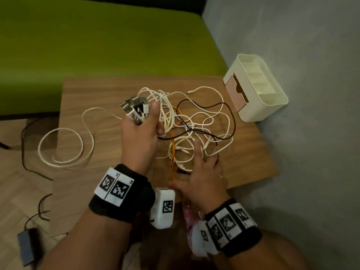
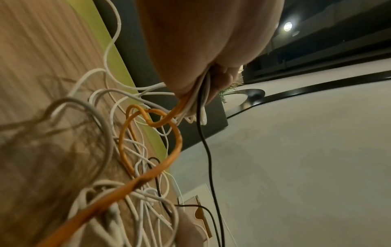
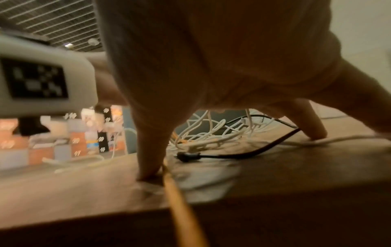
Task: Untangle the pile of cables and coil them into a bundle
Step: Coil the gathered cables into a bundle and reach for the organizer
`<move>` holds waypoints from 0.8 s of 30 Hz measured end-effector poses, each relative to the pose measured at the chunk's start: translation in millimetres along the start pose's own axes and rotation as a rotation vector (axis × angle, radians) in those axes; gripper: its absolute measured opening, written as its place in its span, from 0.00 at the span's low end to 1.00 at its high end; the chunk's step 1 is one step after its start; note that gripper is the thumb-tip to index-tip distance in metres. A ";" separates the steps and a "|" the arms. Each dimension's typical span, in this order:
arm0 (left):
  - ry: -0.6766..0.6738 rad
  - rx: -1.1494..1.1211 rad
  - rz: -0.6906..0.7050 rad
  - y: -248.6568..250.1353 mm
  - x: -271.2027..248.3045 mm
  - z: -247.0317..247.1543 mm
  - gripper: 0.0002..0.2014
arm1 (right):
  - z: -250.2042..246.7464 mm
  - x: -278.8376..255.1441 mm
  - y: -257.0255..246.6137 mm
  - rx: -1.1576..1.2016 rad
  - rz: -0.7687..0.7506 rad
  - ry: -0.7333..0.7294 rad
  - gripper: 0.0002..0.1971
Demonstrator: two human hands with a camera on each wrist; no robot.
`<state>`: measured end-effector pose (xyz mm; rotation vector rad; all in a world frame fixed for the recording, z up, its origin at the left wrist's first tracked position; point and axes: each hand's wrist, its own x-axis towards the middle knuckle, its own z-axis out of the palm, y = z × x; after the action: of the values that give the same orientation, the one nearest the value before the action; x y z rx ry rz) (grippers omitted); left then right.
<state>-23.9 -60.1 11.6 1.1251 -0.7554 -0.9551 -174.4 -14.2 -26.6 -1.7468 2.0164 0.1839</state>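
Observation:
A tangle of white cables (image 1: 196,121) with one black cable (image 1: 229,114) and one orange cable (image 1: 172,152) lies on a small wooden table (image 1: 249,156). My left hand (image 1: 140,129) grips a bunch of USB plugs (image 1: 134,110) raised above the table; the cables (image 2: 196,100) trail down from its fist. My right hand (image 1: 202,172) rests spread on the tangle near the front edge, fingers straight. Its thumb (image 3: 150,160) presses the table beside the orange cable (image 3: 180,200), and a black plug (image 3: 188,157) lies under the palm.
A cream desk organiser (image 1: 257,88) stands at the table's far right corner by the grey wall. A white cable loop (image 1: 64,145) hangs off the left edge. A green couch (image 1: 97,45) is behind. A dark adapter (image 1: 27,244) and cords lie on the floor.

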 end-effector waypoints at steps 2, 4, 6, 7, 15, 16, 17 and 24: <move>-0.001 -0.023 0.001 -1.0 2.8 -3.8 0.14 | 1.8 7.6 0.8 -0.062 -0.058 0.072 0.53; -0.005 -0.058 -0.004 -2.4 6.6 -8.3 0.12 | 2.7 14.3 6.2 0.067 -0.161 0.127 0.35; 0.000 -0.111 -0.022 -2.8 9.9 -11.8 0.11 | 2.3 25.9 13.8 0.177 -0.217 0.169 0.23; 0.009 -0.127 -0.036 -2.7 11.1 -13.2 0.11 | 0.5 35.2 17.5 0.194 -0.216 0.194 0.20; 0.011 -0.227 -0.016 2.2 13.3 -19.4 0.14 | -136.1 106.3 -38.0 0.293 -0.501 0.664 0.11; -0.012 -0.247 0.013 4.1 14.6 -19.1 0.13 | -157.8 113.9 -52.0 0.295 -0.580 0.769 0.11; -0.035 -0.265 0.039 5.3 16.1 -18.5 0.13 | -174.9 120.3 -64.2 0.298 -0.650 0.844 0.10; 0.005 -0.246 0.011 -2.6 21.7 -19.9 0.17 | -168.1 127.0 -62.1 -0.007 -0.544 0.277 0.35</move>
<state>1.9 -72.4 4.3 0.9070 -0.6201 -1.0063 -168.2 -206.1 80.1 -2.3513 1.6232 -0.2382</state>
